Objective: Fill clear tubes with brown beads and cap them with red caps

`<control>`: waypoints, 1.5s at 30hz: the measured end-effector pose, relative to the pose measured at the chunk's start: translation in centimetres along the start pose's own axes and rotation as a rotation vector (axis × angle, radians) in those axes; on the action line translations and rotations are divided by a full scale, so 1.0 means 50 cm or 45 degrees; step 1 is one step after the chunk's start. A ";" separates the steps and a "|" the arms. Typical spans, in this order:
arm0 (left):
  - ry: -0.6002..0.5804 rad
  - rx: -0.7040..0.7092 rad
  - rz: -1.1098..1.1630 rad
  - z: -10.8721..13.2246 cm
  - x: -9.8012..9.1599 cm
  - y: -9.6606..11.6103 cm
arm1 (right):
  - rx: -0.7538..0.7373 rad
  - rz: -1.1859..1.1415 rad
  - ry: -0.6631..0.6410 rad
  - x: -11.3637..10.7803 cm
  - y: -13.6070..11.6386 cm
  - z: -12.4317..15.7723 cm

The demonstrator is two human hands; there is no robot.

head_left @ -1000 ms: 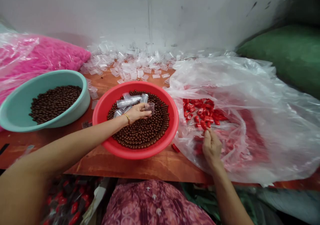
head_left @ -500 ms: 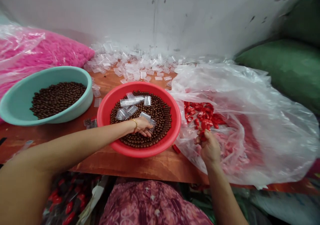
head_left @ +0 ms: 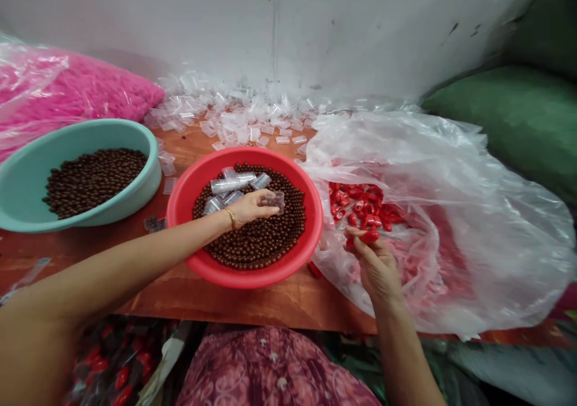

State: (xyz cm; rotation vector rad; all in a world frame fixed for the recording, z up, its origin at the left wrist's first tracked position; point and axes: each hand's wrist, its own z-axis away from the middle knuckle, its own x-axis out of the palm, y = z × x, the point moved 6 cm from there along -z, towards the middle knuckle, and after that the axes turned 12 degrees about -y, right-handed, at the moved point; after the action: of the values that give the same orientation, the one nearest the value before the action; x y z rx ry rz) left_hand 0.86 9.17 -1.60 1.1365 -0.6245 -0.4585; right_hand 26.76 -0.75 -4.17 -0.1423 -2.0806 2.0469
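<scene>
My left hand is closed around a small clear plastic container above the red basin. Beneath it, brown beads fill the basin's bottom, and several more clear containers lie on them. My right hand pinches a red plastic cap at the mouth of a clear bag. More red caps lie in the bag's opening just beyond my fingers. Whether the container in my left hand has beads inside is hard to make out.
A teal basin of brown beads stands at left, before a bag of pink pieces. Loose clear containers are heaped along the wall. Green sacks bulge at right. Below the table edge sit red-capped pieces.
My left hand has lifted a clear container up from the beads. My right hand has turned, and the red cap now shows at its fingertips. The view has shifted slightly.
</scene>
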 end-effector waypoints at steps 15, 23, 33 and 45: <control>-0.249 0.169 0.091 0.072 0.088 0.049 | -0.428 0.005 -0.308 0.206 -0.152 -0.050; -0.283 0.103 0.089 0.061 0.081 0.050 | -0.922 0.539 -0.450 0.258 -0.164 -0.040; -0.240 0.205 -0.079 0.064 0.088 0.056 | -1.276 0.784 -0.659 0.278 -0.175 -0.004; -0.007 0.225 -0.740 0.074 0.088 0.071 | -0.882 0.448 -0.511 0.287 -0.179 0.002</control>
State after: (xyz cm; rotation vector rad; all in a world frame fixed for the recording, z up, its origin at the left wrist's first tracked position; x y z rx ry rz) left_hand 1.76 5.13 3.76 1.4872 -0.3335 -0.9145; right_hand 13.54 2.09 6.03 -0.2336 -3.1454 1.4934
